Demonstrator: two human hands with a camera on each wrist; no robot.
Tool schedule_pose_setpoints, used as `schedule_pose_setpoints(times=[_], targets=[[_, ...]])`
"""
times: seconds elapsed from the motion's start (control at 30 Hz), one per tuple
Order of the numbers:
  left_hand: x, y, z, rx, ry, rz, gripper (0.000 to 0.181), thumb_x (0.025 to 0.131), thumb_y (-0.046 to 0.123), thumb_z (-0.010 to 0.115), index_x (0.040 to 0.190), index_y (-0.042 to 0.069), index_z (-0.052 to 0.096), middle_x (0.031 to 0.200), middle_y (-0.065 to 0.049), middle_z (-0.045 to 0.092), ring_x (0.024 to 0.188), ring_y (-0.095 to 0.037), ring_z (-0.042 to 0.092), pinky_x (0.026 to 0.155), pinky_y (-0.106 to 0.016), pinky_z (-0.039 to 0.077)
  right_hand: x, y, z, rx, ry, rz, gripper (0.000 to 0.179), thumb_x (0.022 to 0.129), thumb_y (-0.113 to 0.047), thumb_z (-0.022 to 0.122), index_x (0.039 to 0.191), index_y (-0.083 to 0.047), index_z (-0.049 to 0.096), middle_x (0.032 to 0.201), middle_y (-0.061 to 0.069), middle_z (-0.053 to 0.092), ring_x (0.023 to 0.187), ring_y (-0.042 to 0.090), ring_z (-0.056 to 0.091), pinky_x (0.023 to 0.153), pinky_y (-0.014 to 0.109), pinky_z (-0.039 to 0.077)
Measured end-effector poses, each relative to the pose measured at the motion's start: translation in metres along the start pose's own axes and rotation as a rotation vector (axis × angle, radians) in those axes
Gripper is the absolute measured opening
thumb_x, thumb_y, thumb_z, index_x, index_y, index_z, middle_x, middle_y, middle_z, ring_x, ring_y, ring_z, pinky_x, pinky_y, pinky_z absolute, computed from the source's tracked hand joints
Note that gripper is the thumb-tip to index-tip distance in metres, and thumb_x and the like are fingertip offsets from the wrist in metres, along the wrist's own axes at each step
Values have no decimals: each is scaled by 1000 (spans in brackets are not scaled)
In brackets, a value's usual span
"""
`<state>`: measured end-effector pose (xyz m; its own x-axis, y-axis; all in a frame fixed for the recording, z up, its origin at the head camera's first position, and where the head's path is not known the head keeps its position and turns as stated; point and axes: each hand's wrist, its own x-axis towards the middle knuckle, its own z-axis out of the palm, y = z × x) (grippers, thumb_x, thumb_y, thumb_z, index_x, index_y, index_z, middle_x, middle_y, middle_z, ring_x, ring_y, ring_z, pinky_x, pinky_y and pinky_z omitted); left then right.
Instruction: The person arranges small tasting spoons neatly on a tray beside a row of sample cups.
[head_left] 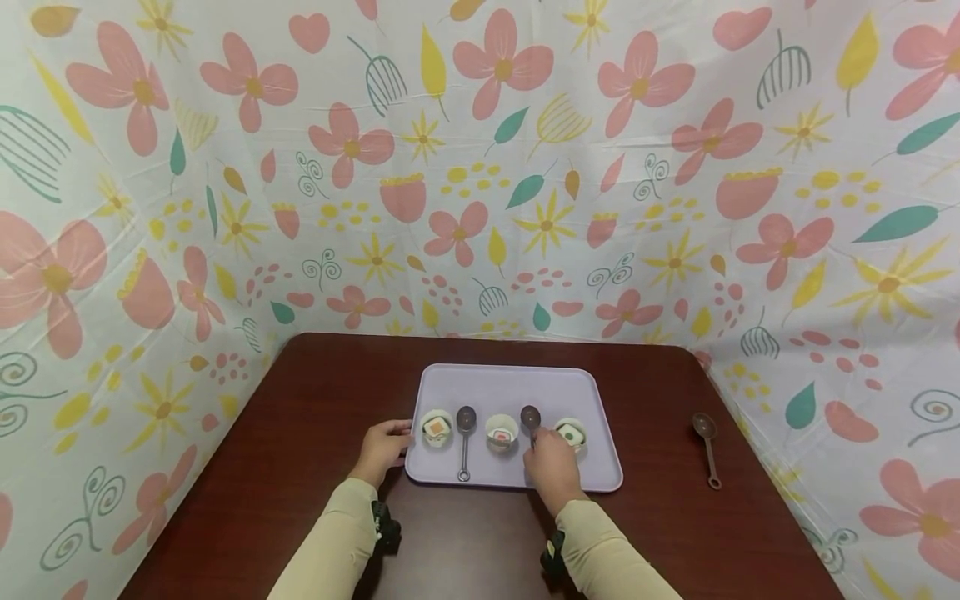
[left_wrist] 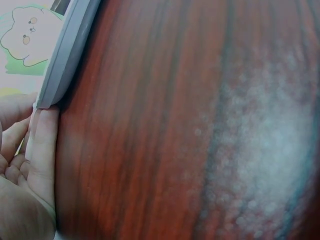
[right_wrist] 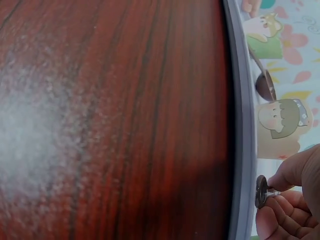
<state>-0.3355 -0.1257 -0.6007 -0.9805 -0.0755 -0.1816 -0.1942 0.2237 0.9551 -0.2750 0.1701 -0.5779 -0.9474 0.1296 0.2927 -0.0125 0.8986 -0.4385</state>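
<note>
Left hand: the left hand [head_left: 382,450] is nearly closed at its fingertips, nipping the rim of a pale lilac, rectangular, round-cornered tray [head_left: 510,383] at the tray's left edge; one finger lies beneath the rim.
Right hand: the right hand [head_left: 555,471] is closed at thumb and fingers, pinching the handle of a dark, round-bowled spoon with a ring-ended handle [head_left: 531,416]; its bowl points away from the hand, above the tray, and whether it touches the tray cannot be told.
Second spoon: a similar dark spoon [head_left: 466,427] lies on the tray, to the right of the left hand, handle end toward the person.
Cups: a small white round cup with an orange-marked piece [head_left: 436,442] stands just right of the left hand; a small white round cup with a red-marked piece [head_left: 501,447] stands left of the right hand; a small white round cup with a green-marked piece [head_left: 580,448] is just beyond the right hand, partly hidden by it.
Third spoon: a brownish spoon [head_left: 707,433] lies off the tray, well to the right of the right hand.
Bench: the dark reddish-brown wooden bench [head_left: 330,392] spreads beneath both hands.
Backdrop: a white floral cloth [head_left: 480,175] hangs beyond them.
</note>
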Motion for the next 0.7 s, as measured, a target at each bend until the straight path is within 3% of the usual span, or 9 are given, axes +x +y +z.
schedule_pose_setpoints(times=[0.23, 0.7], targets=[[0, -1, 0, -2, 0, 14, 34, 91, 2, 69, 125, -1, 69, 112, -17, 67, 94, -28, 70, 74, -44, 61, -2, -2, 1, 24, -29, 42, 3, 82, 2, 65, 81, 4, 66, 73, 12, 61, 72, 31, 64, 63, 47, 53], [1, -2, -2, 8, -6, 15, 35, 91, 3, 70, 126, -1, 68, 111, -16, 66, 95, -27, 69, 75, -44, 61, -1, 0, 5, -11, -37, 38, 4, 82, 2, 67, 83, 6, 67, 74, 13, 62, 74, 32, 65, 63, 47, 53]])
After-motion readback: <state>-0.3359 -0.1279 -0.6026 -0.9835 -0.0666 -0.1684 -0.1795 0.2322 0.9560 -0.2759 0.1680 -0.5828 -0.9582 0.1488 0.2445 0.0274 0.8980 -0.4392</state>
